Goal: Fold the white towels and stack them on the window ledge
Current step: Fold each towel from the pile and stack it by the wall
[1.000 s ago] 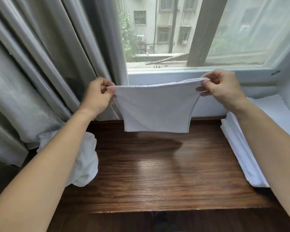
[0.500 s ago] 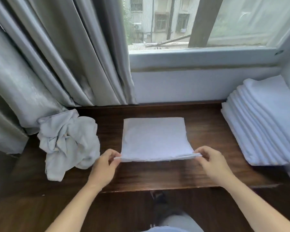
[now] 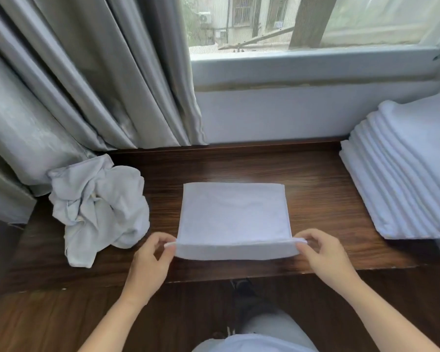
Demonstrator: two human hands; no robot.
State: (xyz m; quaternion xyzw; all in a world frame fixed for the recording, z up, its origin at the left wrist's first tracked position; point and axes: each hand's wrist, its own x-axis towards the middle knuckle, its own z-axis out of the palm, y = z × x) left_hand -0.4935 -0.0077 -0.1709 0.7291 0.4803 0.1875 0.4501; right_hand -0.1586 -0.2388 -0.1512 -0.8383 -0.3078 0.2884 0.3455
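Grey curtains [image 3: 69, 80] hang over the left half of the view, w/ the window [image 3: 315, 24] to their right above a pale sill. Below runs the dark wood window ledge [image 3: 315, 189]. At its right end sits a stack of folded white towels [image 3: 401, 179], layered edges facing the centre, leaning toward the right wall. Near the ledge's left end, just below the curtain hem, lies a crumpled pile of unfolded towels [image 3: 97, 207], greyish-white. Mid-ledge, toward the front edge, the folded white towel [image 3: 233, 214] lies flat, rectangular; its near edge is lifted slightly off the wood. Left hand [image 3: 148, 260] pinches the towel's near-left corner betw. thumb & fingers; right hand [image 3: 325, 255] pinches the near-right corner the same way, fingers curled. Both forearms come in from the bottom of the frame, over the ledge's front edge. The towel is well apart from the stack & just beside the crumpled pile, not touching it.
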